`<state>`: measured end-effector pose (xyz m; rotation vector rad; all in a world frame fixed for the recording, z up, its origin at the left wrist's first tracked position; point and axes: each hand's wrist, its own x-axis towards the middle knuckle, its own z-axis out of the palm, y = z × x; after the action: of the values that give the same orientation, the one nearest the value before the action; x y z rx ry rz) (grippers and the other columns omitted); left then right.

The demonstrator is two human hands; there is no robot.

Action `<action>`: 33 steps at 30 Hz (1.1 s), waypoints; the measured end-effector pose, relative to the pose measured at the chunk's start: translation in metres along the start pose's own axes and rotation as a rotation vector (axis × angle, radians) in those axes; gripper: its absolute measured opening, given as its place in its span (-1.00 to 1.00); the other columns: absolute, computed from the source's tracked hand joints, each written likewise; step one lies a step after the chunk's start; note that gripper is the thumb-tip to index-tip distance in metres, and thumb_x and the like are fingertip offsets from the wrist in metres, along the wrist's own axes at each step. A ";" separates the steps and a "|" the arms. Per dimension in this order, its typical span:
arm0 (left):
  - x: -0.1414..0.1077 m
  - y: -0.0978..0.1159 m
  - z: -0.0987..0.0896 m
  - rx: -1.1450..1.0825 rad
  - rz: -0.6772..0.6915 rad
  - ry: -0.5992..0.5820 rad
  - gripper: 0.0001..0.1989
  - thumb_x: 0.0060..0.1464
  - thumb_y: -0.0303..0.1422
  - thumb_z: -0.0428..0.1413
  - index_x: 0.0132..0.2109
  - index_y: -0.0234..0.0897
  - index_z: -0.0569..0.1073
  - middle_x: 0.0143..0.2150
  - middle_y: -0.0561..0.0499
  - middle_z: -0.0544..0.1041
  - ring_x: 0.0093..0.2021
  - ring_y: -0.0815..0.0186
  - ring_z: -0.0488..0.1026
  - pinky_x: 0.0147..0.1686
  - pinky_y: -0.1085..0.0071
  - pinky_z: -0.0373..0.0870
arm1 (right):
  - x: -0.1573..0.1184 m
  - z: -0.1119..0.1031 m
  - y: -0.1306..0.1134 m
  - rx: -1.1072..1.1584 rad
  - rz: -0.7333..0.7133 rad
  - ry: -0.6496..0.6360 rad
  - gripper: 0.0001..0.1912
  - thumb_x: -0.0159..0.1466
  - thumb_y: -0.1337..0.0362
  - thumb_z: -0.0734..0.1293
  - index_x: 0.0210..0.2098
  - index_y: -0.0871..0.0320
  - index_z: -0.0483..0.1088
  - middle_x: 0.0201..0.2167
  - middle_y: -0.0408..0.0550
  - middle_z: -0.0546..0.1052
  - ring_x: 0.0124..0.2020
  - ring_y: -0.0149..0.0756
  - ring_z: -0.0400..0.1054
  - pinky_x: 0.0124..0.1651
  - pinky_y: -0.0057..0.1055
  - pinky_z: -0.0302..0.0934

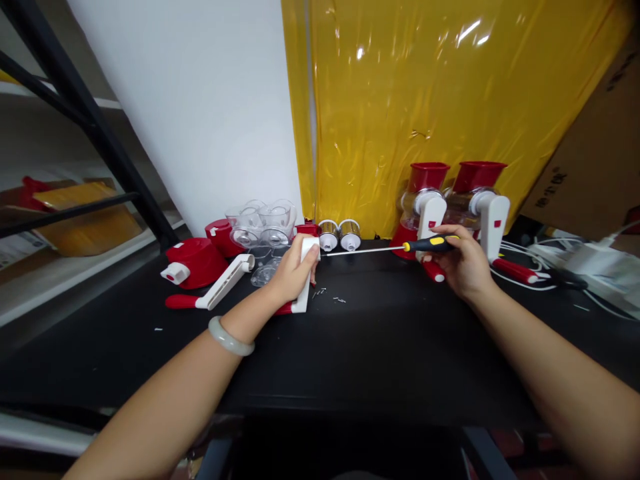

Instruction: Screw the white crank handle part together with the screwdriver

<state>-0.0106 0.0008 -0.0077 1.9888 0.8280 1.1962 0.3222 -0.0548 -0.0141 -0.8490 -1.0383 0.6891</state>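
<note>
My left hand (293, 270) is wrapped round a white crank arm (303, 298) with a red handle (284, 309), held over the table. The screwdriver (433, 244), black and yellow, lies in the closed fingers of my right hand (467, 263). Its long metal shaft points left, and the tip is close to the upper end of the crank arm; whether they touch I cannot tell. Several small screws (339, 300) lie on the black table (370, 360) just right of my left hand. Another white crank arm (227, 283) with a red handle rests further left.
Red housings (197, 261) and clear plastic parts (265, 223) stand at the back left. Two metal drums (349, 235) are at the back middle. Two red and white graters (429, 177) stand behind my right hand. White cables (530, 257) and a power strip (597, 263) lie at the right.
</note>
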 end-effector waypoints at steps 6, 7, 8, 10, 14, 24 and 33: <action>0.000 0.001 0.001 0.000 0.007 -0.001 -0.52 0.28 0.17 -0.02 -0.14 -0.19 0.27 -0.49 0.12 0.38 -0.59 0.36 0.36 -0.52 0.38 0.35 | -0.001 0.002 -0.003 -0.039 -0.049 -0.005 -0.83 0.19 0.16 0.36 -0.23 0.04 0.39 -0.50 -0.19 0.44 -0.60 -0.32 0.39 -0.65 -0.41 0.22; 0.000 0.002 0.001 -0.003 0.008 -0.006 -0.51 0.27 0.17 -0.02 -0.14 -0.19 0.28 -0.50 0.12 0.38 -0.59 0.36 0.35 -0.52 0.39 0.35 | 0.000 0.002 -0.003 -0.039 -0.054 0.001 -0.82 0.19 0.15 0.37 -0.23 0.04 0.38 -0.50 -0.19 0.44 -0.59 -0.32 0.40 -0.65 -0.41 0.21; 0.000 0.003 0.001 -0.007 0.008 -0.011 -0.51 0.27 0.18 -0.02 -0.13 -0.19 0.27 -0.51 0.13 0.37 -0.59 0.36 0.35 -0.52 0.39 0.35 | 0.000 0.002 -0.002 -0.036 -0.055 0.010 -0.82 0.18 0.15 0.38 -0.24 0.04 0.39 -0.50 -0.19 0.44 -0.59 -0.32 0.40 -0.65 -0.42 0.22; 0.000 0.005 0.002 -0.013 0.011 -0.017 -0.49 0.25 0.20 -0.02 -0.13 -0.19 0.27 -0.51 0.13 0.37 -0.60 0.36 0.34 -0.54 0.39 0.35 | 0.000 0.001 -0.001 -0.026 -0.050 0.022 -0.82 0.18 0.14 0.39 -0.25 0.04 0.39 -0.53 -0.20 0.45 -0.61 -0.33 0.40 -0.64 -0.42 0.23; 0.000 0.006 0.003 -0.020 0.007 -0.009 -0.48 0.24 0.21 -0.01 -0.15 -0.19 0.26 -0.50 0.12 0.36 -0.60 0.35 0.35 -0.54 0.37 0.36 | 0.002 0.001 0.000 -0.036 -0.034 0.016 -0.83 0.20 0.15 0.39 -0.25 0.02 0.39 -0.61 -0.23 0.46 -0.68 -0.33 0.34 -0.66 -0.41 0.20; 0.000 0.002 0.003 -0.024 -0.001 0.004 -0.61 0.30 0.08 0.02 -0.14 -0.17 0.29 -0.55 0.13 0.37 -0.61 0.32 0.35 -0.49 0.34 0.34 | -0.003 0.007 -0.006 -0.066 -0.007 0.075 -0.68 0.17 0.01 0.48 -0.30 0.04 0.36 -0.72 -0.26 0.42 -0.74 -0.34 0.33 -0.75 -0.49 0.12; 0.001 -0.005 0.003 -0.062 -0.033 0.020 -0.61 0.29 0.08 0.04 -0.13 -0.16 0.31 -0.51 0.11 0.38 -0.58 0.32 0.35 -0.47 0.33 0.36 | -0.003 0.005 -0.002 -0.136 -0.060 0.081 -0.57 0.25 -0.19 0.37 -0.31 0.06 0.36 -0.71 -0.26 0.37 -0.74 -0.35 0.31 -0.75 -0.46 0.16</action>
<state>-0.0083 0.0036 -0.0118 1.9089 0.8204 1.2099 0.3162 -0.0571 -0.0124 -0.9520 -1.0423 0.5335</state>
